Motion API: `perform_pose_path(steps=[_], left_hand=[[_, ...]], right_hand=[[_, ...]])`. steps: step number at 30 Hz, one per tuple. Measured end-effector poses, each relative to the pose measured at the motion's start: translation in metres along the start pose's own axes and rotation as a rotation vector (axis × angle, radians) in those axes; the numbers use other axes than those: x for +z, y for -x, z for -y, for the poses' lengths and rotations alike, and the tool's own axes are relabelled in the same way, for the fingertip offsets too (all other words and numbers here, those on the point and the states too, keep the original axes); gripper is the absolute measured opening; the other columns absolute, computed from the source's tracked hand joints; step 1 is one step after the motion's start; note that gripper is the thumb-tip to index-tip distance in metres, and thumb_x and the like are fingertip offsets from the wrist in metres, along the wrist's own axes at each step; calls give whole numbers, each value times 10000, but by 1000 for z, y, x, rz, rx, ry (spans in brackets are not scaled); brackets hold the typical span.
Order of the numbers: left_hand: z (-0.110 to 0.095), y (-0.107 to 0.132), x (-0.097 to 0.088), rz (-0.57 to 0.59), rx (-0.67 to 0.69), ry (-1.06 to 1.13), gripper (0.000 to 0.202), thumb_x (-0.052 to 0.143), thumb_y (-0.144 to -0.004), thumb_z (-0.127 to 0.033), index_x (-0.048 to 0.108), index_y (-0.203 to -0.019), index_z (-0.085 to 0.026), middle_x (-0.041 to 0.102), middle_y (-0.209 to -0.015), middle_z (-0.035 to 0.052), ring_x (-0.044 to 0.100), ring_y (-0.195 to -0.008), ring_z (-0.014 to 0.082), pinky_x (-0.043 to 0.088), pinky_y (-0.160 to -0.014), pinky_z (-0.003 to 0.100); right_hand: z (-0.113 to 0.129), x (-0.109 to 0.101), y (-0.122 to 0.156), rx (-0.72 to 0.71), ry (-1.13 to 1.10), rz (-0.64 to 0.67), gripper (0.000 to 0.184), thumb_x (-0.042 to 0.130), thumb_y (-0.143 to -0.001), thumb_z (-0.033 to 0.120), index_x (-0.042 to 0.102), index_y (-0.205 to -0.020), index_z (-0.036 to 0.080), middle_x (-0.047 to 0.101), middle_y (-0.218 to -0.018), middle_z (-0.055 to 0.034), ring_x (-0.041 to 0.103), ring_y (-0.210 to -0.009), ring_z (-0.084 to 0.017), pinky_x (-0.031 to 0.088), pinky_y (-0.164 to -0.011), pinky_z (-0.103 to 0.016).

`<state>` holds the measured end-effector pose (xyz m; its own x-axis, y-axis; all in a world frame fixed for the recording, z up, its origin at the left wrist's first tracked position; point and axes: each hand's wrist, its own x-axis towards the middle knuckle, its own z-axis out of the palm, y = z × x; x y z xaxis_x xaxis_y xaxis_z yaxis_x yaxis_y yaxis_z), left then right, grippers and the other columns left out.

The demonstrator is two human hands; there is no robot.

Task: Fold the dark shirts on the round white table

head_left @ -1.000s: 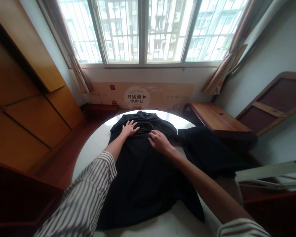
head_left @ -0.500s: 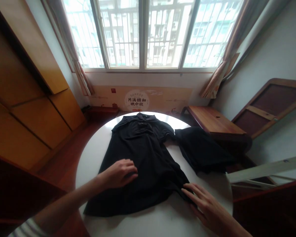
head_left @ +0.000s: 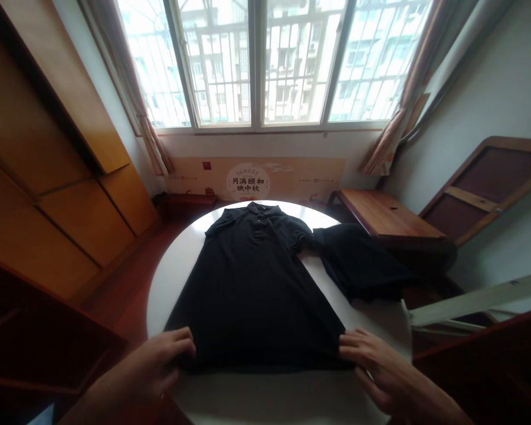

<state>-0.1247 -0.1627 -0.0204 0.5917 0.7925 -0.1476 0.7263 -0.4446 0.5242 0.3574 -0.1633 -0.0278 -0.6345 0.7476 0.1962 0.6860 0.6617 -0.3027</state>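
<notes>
A black short-sleeved polo shirt (head_left: pixel 261 283) lies spread front side up on a round white table (head_left: pixel 292 392), its collar toward the window. My left hand (head_left: pixel 170 357) is closed on the shirt's bottom left corner. At the bottom right corner, my right hand (head_left: pixel 369 363) grips the hem with its fingers bent over the cloth. Between both hands the hem runs nearly straight. Beside the right sleeve lies a folded dark garment (head_left: pixel 363 262), apart from my hands; its exact kind I cannot tell.
Behind the table stand a low wooden table (head_left: pixel 389 213) on the right and a wall with a printed banner (head_left: pixel 292 177) under a barred window. Yellow-brown cabinets (head_left: pixel 79 230) line the left. A pale beam (head_left: pixel 482 301) juts in near the table's right edge.
My left hand has moved from above the shirt's middle down to its lower left corner and grips it. The right side of the hem is pulled out, and the wrinkled front is flatter.
</notes>
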Motion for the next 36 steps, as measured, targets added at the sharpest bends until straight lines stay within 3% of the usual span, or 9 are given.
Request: perform_pose_path(steps=[3,5,9,13,16,19,26,32,36], left_hand=[[-8,-13,-23,85,33,77,177,608,-848,-290,678,-1010,-276,659,-995,18,627,-861,167,498,-776,250],[-6,-47,-34,-31,50,41,197,529,-929,-364,681,-969,-246,667,-961,29,634,-866,170,496,-818,267],[12,-161,-44,-333,81,-134,315,392,-991,-335,684,-1021,-220,665,-1090,65,633,-1024,192,471,-970,297],[37,-274,-48,-308,-135,-281,407,361,-988,-263,569,-1328,-181,522,-1426,86,472,-1325,194,330,-1143,305],[61,-322,-53,-295,-289,-297,504,366,-988,-353,433,-1464,-200,354,-1561,103,298,-1445,295,259,-1170,499],[89,-344,-61,-304,-438,-289,618,314,-973,-534,331,-1526,-259,216,-1617,97,185,-1469,394,195,-1134,649],[134,-368,-84,-339,-673,-277,709,235,-910,-682,237,-1546,-368,112,-1644,25,147,-1465,437,216,-1123,652],[135,-371,-87,-347,-694,-320,702,230,-911,-685,247,-1542,-377,144,-1639,43,190,-1449,450,267,-1100,648],[119,-376,-92,-340,-619,-401,638,309,-951,-531,408,-1494,-211,287,-1578,166,268,-1400,482,306,-1053,677]], right_hand=[[8,-11,-14,5,-43,7,257,454,-820,141,678,-879,251,670,-851,-67,634,-812,-220,523,-825,-367],[10,-15,-46,47,-54,-12,262,432,-861,150,675,-925,225,671,-902,-79,636,-848,-213,522,-800,-336],[9,-3,-147,41,-47,-39,241,460,-930,205,673,-1043,187,672,-1055,-86,640,-952,-189,491,-887,-288],[4,24,-235,196,53,54,361,468,-973,361,621,-1265,214,571,-1366,-97,521,-1238,-246,366,-1085,-385],[-7,42,-268,262,79,97,497,412,-983,476,505,-1414,246,413,-1530,-90,357,-1384,-315,236,-1137,-531],[-23,59,-283,288,91,118,562,349,-978,559,437,-1470,302,290,-1600,-56,217,-1454,-348,107,-1149,-606],[-49,84,-302,283,85,116,635,248,-956,659,325,-1518,375,180,-1632,1,101,-1489,-352,34,-1150,-634],[-39,89,-297,263,78,42,639,303,-959,645,347,-1516,337,216,-1624,-25,112,-1484,-365,49,-1153,-634],[-18,92,-287,183,34,64,617,307,-961,640,394,-1492,337,186,-1633,-18,118,-1480,-378,74,-1147,-649]])
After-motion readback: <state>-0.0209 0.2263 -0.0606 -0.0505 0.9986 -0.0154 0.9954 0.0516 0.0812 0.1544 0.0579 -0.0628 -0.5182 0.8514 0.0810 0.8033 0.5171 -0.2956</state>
